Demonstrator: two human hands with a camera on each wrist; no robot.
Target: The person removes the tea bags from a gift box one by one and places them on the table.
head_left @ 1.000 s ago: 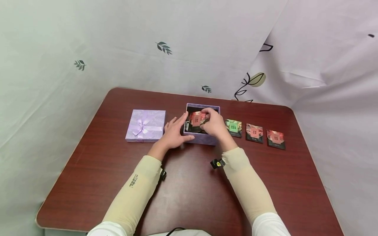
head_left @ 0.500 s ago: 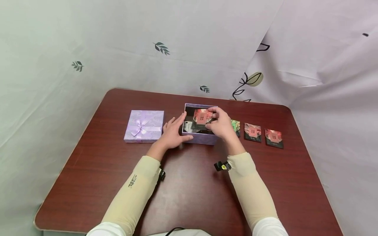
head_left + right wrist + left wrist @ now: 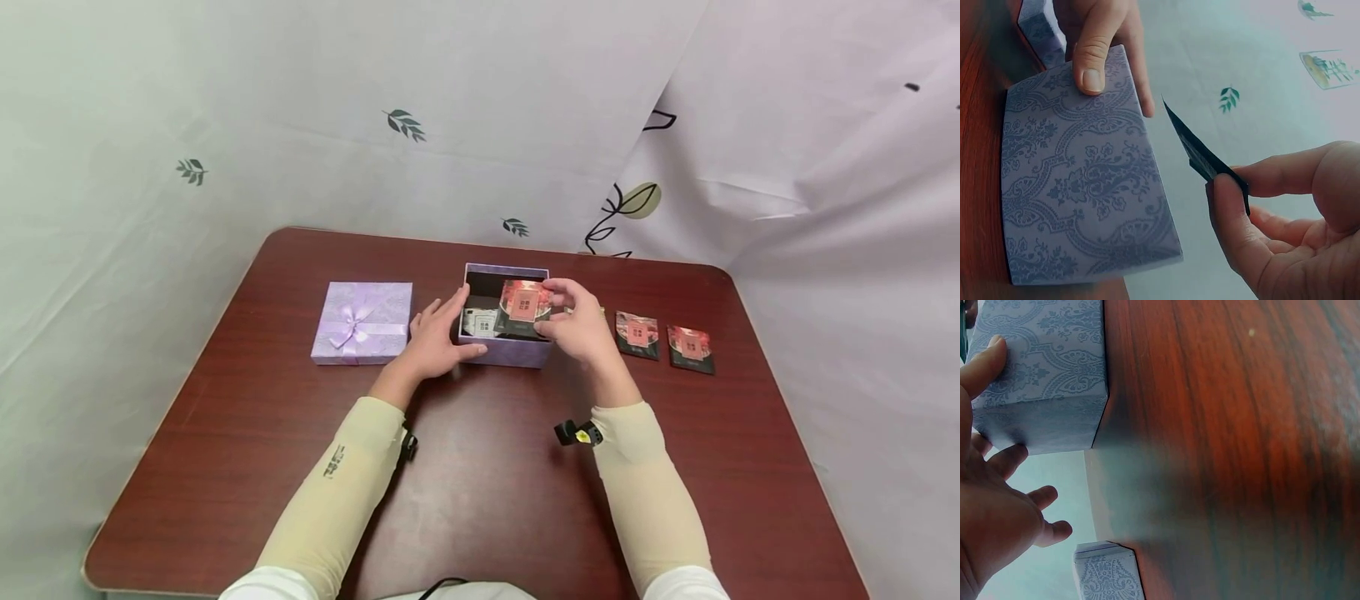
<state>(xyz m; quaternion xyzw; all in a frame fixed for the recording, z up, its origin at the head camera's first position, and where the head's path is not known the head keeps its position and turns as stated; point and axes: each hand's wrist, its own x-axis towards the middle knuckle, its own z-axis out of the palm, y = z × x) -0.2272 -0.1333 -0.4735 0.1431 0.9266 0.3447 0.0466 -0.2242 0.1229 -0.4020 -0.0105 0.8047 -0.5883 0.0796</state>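
Note:
My right hand (image 3: pixel 583 327) pinches a red-and-black sachet (image 3: pixel 523 304) between thumb and fingers, over the right part of an open purple box (image 3: pixel 517 354). Edge-on in the right wrist view, the sachet (image 3: pixel 1194 147) stands above the box rim. My left hand (image 3: pixel 435 340) steadies the box, its thumb on the front wall and its fingers, fairly straight, along the left side. Inside the box, at the left, lies a sachet with a white label (image 3: pixel 482 323). The left wrist view shows the thumb against the patterned box wall (image 3: pixel 1054 356).
A purple lid with a ribbon bow (image 3: pixel 363 321) lies left of the box. Two red-and-black sachets, one nearer (image 3: pixel 637 335) and one farther right (image 3: pixel 691 348), lie on the table (image 3: pixel 480 467). A green sachet is mostly hidden behind my right hand.
My right hand has moved right with the red-and-black sachet, uncovering the white-labelled sachet in the box and covering the green one. The left hand has stayed against the box.

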